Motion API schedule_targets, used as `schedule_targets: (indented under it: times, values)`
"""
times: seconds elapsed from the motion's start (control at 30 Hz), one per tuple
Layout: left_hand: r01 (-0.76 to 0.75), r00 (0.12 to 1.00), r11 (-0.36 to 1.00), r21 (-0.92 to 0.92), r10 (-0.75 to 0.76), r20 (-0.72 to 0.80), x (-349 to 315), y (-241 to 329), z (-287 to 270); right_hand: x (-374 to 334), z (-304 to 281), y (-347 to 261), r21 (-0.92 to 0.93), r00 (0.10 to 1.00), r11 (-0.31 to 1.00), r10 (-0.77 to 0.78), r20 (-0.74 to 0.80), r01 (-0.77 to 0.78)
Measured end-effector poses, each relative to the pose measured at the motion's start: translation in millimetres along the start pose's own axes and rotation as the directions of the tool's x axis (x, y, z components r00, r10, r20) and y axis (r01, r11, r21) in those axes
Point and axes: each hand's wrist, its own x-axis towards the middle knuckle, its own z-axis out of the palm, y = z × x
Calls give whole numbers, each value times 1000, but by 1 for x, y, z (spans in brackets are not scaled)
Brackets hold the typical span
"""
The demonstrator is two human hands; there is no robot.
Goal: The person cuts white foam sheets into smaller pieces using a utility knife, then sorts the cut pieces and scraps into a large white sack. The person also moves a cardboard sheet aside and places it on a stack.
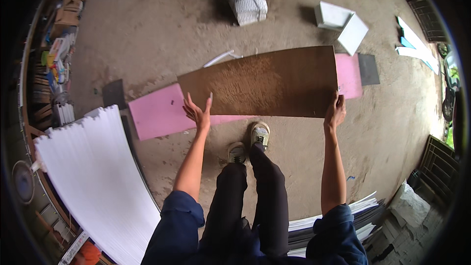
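A long brown board (294, 78), worn rough across its middle, spans the space in front of me above a pink sheet (154, 113). My right hand (335, 112) is closed on the board's near right corner. At its near left end, my left hand (198, 114) has its fingers and thumb spread; whether it touches the board I cannot tell. The board hides the middle of the pink sheet, which shows again past the right end.
A large stack of white ridged strips (93, 167) lies at my left. Beyond the board are a tied white bundle (246, 0) and white boxes (336, 17). More white and dark strips (365, 211) lie near my right arm. Cluttered shelves (61, 59) line the left wall.
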Motion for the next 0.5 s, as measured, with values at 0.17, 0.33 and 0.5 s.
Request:
schedule_targets:
  times: [0.17,0.33,0.5]
  values:
    - [-311,950,948,-66,311,-10,-66,111,-114,-38,-176,-90,6,979,980,-199,-42,200]
    - [-470,778,720,-510,611,146,-127,316,-164,-31,-371,-134,-169,807,842,-540,-239,513]
    - [-410,326,429,-805,893,310,-217,503,-146,-28,-505,-79,-284,744,815,-579,-333,506]
